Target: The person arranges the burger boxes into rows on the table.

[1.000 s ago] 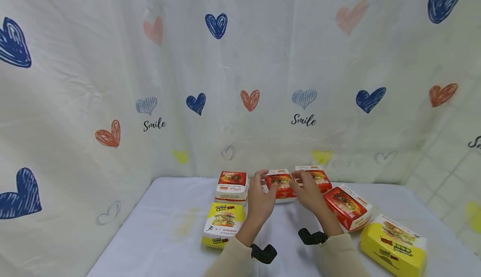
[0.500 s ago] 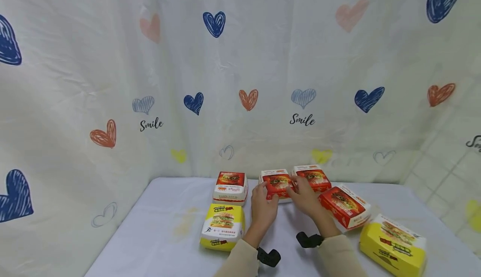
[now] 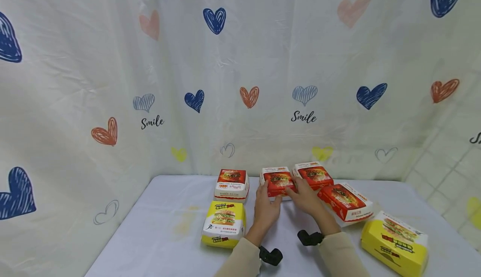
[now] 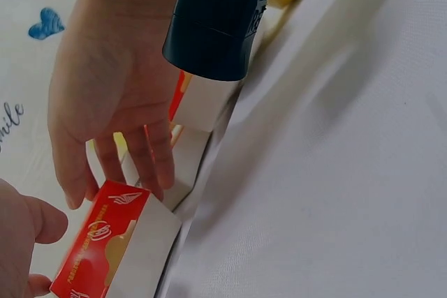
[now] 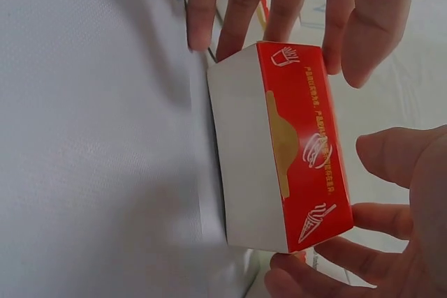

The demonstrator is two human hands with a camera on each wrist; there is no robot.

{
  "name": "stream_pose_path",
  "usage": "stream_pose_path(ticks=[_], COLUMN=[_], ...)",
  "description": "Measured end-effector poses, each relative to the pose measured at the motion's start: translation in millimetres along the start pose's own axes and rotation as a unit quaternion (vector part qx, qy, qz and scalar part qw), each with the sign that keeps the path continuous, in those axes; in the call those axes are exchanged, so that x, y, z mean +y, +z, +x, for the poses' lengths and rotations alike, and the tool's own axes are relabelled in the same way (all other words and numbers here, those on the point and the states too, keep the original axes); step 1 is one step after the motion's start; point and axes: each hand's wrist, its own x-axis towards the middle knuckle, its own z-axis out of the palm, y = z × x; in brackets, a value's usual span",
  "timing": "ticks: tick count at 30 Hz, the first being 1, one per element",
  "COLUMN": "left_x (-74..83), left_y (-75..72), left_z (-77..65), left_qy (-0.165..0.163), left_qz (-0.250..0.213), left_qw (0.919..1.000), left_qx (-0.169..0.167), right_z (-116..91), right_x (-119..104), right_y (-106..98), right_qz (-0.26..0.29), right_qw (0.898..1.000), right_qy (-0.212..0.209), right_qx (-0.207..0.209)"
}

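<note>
From here I have the left hand (image 3: 267, 211) and right hand (image 3: 307, 199) at either end of the middle red box (image 3: 279, 180) on the table (image 3: 165, 231), fingers loosely extended, gripping nothing. A yellow box (image 3: 224, 223) and white-fronted box (image 3: 231, 186) line up beside the left hand; beyond the right, a slanted red box (image 3: 346, 202) makes me judge the arranging part done

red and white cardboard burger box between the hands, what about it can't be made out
Left wrist view: the bottom edge cuts off the red and white cardboard burger box.
Head view: left hand and right hand partly hide its sides; its lettering is too small to read.
All views: any contents, hidden by its own sides.
</note>
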Motion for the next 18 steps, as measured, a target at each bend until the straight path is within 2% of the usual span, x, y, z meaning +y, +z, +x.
stream_pose_path(ticks=[12,18], left_x=[1.2,2.1], left_y=[1.2,1.4], left_z=[0.8,-0.1], left_qy=[-0.013,-0.019], left_qz=[-0.005,-0.005], left_qw=[0.9998,0.9997], left_qx=[-0.011,-0.013], right_z=[-6.7,-10.9], right_x=[-1.1,-4.6], right_y=[-13.2,-25.7], right_qz=[0.005,-0.002], right_qw=[1.000,0.999], right_qy=[-0.006,-0.030], right_qx=[-0.007,-0.024])
